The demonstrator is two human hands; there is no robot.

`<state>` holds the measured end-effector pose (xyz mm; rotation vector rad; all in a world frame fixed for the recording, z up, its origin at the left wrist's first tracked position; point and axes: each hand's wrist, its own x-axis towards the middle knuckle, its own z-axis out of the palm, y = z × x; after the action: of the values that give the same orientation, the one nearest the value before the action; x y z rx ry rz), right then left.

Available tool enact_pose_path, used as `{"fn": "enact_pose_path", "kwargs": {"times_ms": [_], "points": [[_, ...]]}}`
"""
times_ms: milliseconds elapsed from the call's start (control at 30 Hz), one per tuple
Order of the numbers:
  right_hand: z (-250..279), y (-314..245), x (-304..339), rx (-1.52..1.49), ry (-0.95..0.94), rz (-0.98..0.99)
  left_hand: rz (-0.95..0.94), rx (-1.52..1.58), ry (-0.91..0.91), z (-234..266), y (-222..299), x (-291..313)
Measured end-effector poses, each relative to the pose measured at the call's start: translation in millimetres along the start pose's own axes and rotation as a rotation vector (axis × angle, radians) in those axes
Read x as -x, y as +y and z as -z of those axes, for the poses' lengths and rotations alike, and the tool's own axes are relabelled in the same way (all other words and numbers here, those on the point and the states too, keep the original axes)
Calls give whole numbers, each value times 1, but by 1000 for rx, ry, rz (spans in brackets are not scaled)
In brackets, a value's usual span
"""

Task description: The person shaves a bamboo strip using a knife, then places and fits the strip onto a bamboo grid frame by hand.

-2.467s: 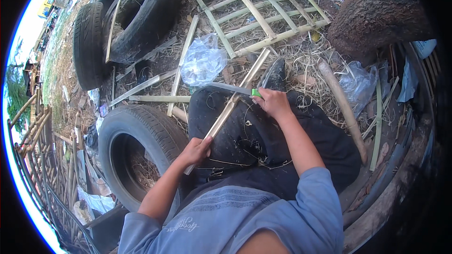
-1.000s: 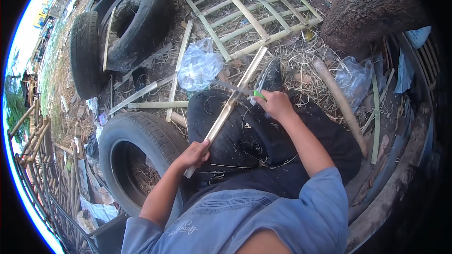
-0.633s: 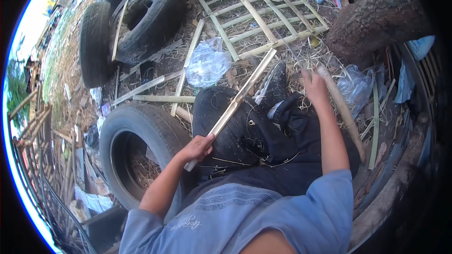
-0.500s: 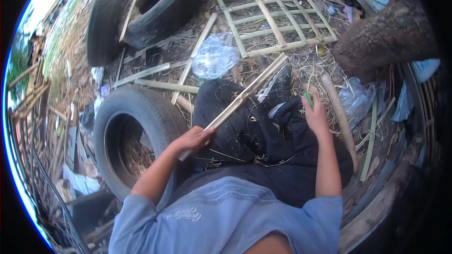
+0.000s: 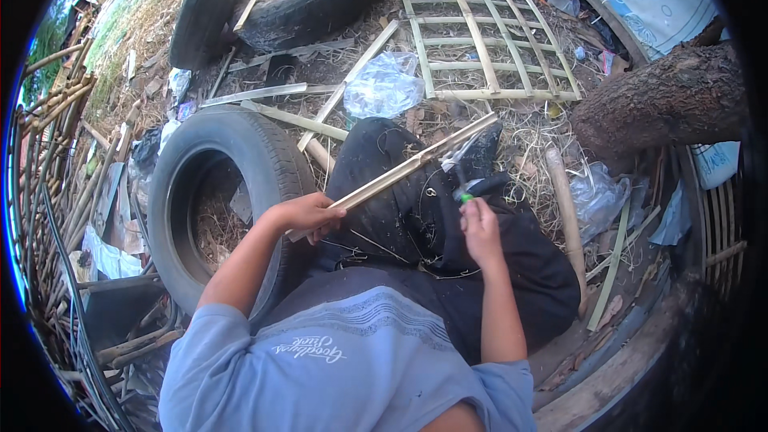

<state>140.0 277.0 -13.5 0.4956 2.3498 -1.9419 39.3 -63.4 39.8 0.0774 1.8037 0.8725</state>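
My left hand (image 5: 310, 214) is closed around the lower end of a split bamboo strip (image 5: 416, 163). The strip slants up to the right across my dark trousers (image 5: 376, 224), its far end above my shoe. In my right hand (image 5: 482, 232) is a small knife with a green handle (image 5: 466, 198). Its blade points up and away from me, blurred, a little below the strip and apart from it. Thin bamboo shavings lie on my trousers.
A tyre (image 5: 176, 184) lies by my left leg, with two more tyres (image 5: 320, 8) farther off. A woven bamboo lattice (image 5: 496, 94) rests on the ground ahead. Clear plastic bags (image 5: 384, 86), loose bamboo pieces (image 5: 612, 268) and a thick log (image 5: 664, 100) surround me.
My right hand has moved left and slightly down with the knife, toward the strip. My left hand has shifted a little left, and the strip lies at a flatter slant.
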Motion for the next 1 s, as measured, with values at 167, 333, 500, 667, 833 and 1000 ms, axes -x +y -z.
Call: {"fn": "enact_pose_path", "kwargs": {"times_ms": [167, 333, 500, 667, 833, 1000], "points": [[-52, -40, 11, 511, -50, 128, -53, 126, 76, -17, -3, -10], [-74, -25, -13, 695, -11, 364, -253, -43, 254, -32, -12, -40], [-68, -21, -27, 759, -60, 414, -251, -39, 342, -39, -20, -46], [-69, -6, -35, 783, 45, 420, -291, -28, 384, -40, -24, -49], [-24, -26, -67, 978, 148, 305, -327, -69, 404, -40, -19, -40], [-46, -29, -53, 934, 181, 344, -365, -80, 429, -42, -25, -43]]}}
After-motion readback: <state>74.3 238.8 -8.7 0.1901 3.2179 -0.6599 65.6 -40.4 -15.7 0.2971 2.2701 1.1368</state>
